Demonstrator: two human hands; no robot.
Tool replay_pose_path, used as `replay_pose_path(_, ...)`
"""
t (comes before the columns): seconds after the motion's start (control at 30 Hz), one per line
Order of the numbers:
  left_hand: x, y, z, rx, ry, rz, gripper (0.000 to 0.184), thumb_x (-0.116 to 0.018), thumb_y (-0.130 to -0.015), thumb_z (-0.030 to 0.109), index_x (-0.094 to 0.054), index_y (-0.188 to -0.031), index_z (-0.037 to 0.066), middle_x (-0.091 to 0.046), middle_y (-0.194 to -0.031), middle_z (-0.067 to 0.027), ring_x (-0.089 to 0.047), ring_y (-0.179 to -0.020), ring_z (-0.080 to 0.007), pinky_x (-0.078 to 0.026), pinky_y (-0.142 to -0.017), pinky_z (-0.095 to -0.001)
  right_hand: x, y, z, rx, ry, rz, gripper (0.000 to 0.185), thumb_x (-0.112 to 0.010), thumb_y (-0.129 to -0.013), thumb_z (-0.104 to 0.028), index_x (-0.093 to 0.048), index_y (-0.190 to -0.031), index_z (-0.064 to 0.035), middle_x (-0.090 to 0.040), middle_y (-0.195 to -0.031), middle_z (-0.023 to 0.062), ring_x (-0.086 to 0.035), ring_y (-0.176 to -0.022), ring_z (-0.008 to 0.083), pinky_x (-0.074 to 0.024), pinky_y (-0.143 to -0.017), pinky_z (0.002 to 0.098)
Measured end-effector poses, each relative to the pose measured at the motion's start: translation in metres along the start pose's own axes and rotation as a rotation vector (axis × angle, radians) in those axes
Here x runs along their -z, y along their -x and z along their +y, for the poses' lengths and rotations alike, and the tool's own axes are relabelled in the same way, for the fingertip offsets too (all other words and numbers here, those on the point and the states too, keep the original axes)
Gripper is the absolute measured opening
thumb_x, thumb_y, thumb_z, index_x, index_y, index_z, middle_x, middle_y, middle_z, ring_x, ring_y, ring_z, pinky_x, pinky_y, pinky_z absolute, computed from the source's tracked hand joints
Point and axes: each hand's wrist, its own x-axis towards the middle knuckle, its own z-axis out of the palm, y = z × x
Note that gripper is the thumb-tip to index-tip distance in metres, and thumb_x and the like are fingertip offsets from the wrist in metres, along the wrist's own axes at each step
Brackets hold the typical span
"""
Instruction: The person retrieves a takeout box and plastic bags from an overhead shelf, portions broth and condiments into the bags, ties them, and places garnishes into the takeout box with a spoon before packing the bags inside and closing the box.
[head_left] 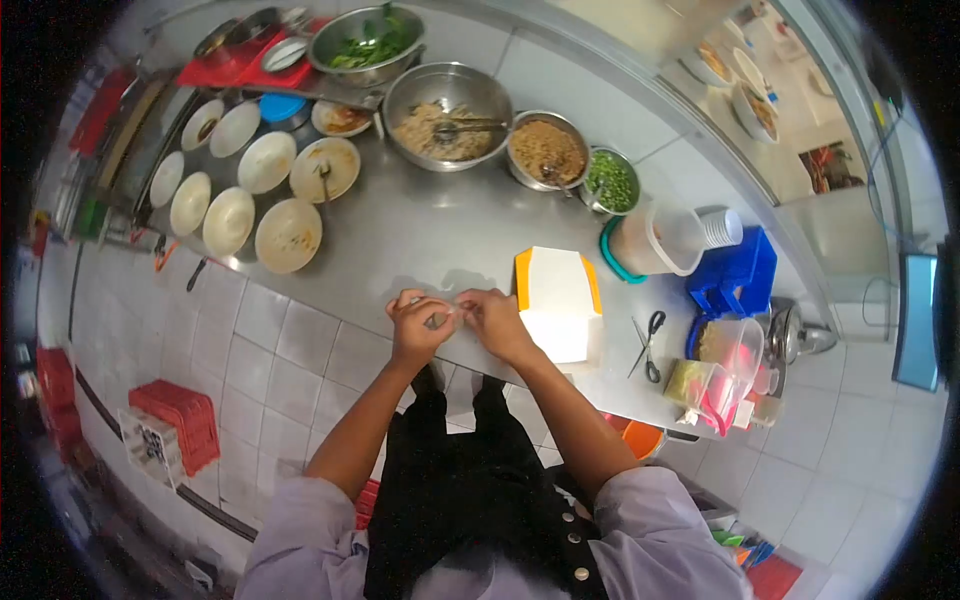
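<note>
Left hand [422,322] and right hand [490,318]: fingertips together, pinching a small translucent item [457,311] above the steel counter's [400,235] near edge. Adjacent, right: open white-and-orange cardboard box [560,290]. Beyond: black-handled scissors [650,345].

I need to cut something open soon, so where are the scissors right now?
In the head view, the scissors lie on the steel counter, right of the open box.

Text: none readable | labels: none readable | numbers, brands, signs: none readable
</note>
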Motion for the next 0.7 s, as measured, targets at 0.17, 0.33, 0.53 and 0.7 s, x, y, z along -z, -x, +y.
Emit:
replay_pose_path(0.17, -0.01, 0.002, -0.006, 0.01, 0.001, 0.036, 0.014, -0.087, -0.079, 0.018, -0.077, -0.09, 0.016, -0.079, -0.105, 0.0056, -0.059, -0.117, -0.0259, -0.031, -0.108, -0.0474, 0.003, -0.009, 0.015, 0.128, 0.055, -0.024, 0.011, -0.077, -0.091, -0.011, -0.082, -0.101, -0.0103, -0.081, -0.096, 0.0093, -0.069, -0.096, 0.0356, -0.0549, -0.089, 0.046)
replay_pose_path(0.33, 0.005, -0.012, 0.009, -0.145, -0.212, -0.084, 0.013, -0.086, -0.082, 0.019, -0.077, -0.092, 0.017, -0.078, -0.104, 0.0081, -0.059, -0.115, -0.0236, -0.03, -0.107, -0.0504, -0.017, -0.01, 0.028, -0.148, 0.044, -0.133, 0.017, -0.073, -0.097, -0.027, -0.081, -0.098, -0.0117, -0.079, -0.098, 0.0115, -0.071, -0.105, 0.0362, -0.0493, -0.092, 0.0528)
replay_pose_path(0.53, 0.01, -0.03, 0.02, -0.338, -0.26, -0.121, 0.011, -0.084, -0.083, 0.018, -0.077, -0.092, 0.016, -0.077, -0.104, 0.0083, -0.06, -0.113, -0.0218, -0.029, -0.106, -0.0514, -0.022, -0.025, 0.053, -0.385, -0.093, -0.241, 0.028, -0.069, -0.097, -0.033, -0.08, -0.1, -0.0074, -0.079, -0.1, 0.0188, -0.075, -0.102, 0.0387, -0.0533, -0.093, 0.0554)
replay_pose_path(0.7, 0.003, -0.032, 0.015, -0.249, -0.224, -0.144, 0.016, -0.085, -0.079, 0.016, -0.076, -0.092, 0.016, -0.078, -0.103, 0.0068, -0.06, -0.112, -0.023, -0.03, -0.106, -0.051, 0.007, -0.026, 0.02, -0.222, 0.239, -0.229, 0.022, -0.07, -0.098, -0.028, -0.082, -0.102, -0.0096, -0.079, -0.102, 0.0169, -0.073, -0.106, 0.0376, -0.0532, -0.095, 0.0539)
